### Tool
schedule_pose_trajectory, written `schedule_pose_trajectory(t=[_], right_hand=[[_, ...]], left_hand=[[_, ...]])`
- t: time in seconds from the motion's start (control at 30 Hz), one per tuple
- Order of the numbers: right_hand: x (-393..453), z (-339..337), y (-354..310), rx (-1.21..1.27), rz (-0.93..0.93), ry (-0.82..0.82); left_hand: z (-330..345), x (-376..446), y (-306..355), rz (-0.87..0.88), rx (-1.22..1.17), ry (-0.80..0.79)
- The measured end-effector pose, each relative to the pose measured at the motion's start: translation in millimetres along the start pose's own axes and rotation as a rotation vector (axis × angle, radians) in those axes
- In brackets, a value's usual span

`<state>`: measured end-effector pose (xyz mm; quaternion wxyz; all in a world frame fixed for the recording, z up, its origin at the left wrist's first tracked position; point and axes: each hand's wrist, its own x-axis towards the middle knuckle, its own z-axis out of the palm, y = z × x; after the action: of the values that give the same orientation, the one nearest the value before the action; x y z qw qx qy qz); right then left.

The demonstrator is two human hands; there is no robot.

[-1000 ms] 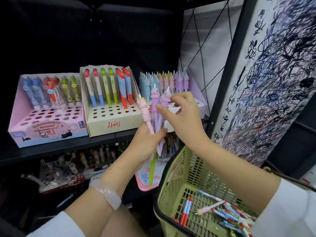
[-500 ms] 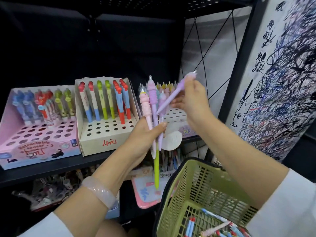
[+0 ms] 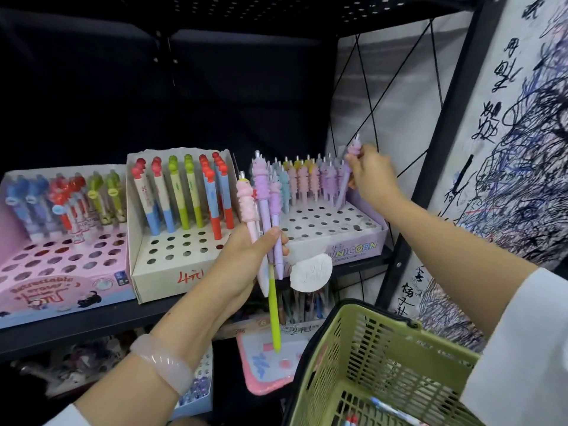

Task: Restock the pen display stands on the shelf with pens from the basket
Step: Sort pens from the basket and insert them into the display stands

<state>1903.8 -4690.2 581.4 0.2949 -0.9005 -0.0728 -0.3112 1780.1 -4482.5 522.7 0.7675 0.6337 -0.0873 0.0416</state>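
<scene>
My left hand grips a bunch of unicorn pens, pink and purple, with a green pen hanging below the fist. My right hand pinches a single purple unicorn pen by its top, its tip down at the back right row of the Unicorn display stand. That stand holds a back row of pastel pens and many bare holes in front. A green basket with a few pens inside sits at the lower right.
Two more stands share the black shelf: a cream one with red, blue and green pens, and a pink one at the left. A scribbled test sheet hangs on the right. A lower shelf holds more stationery.
My right hand has pulled one purple pen from the bunch and carried it right and back to the Unicorn stand's rear row. My left hand keeps the rest of the bunch.
</scene>
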Motion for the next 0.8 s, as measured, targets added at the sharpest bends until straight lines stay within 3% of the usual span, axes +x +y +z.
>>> schedule_pose_trajectory(t=[0.3, 0.6, 0.73, 0.8], right_hand=[[5, 2, 0, -0.074, -0.105, -0.060], [-9, 18, 13, -0.180, 0.026, -0.323], [-14, 14, 4, -0.173, 0.121, -0.180], [-20, 9, -9, -0.019, 0.137, -0.057]], left_hand=[[0, -2, 0, -0.001, -0.006, 0.002], [-4, -10, 1, -0.005, 0.005, 0.020], [-8, -15, 2, -0.021, -0.012, 0.041], [-8, -17, 2, -0.019, -0.025, 0.046]])
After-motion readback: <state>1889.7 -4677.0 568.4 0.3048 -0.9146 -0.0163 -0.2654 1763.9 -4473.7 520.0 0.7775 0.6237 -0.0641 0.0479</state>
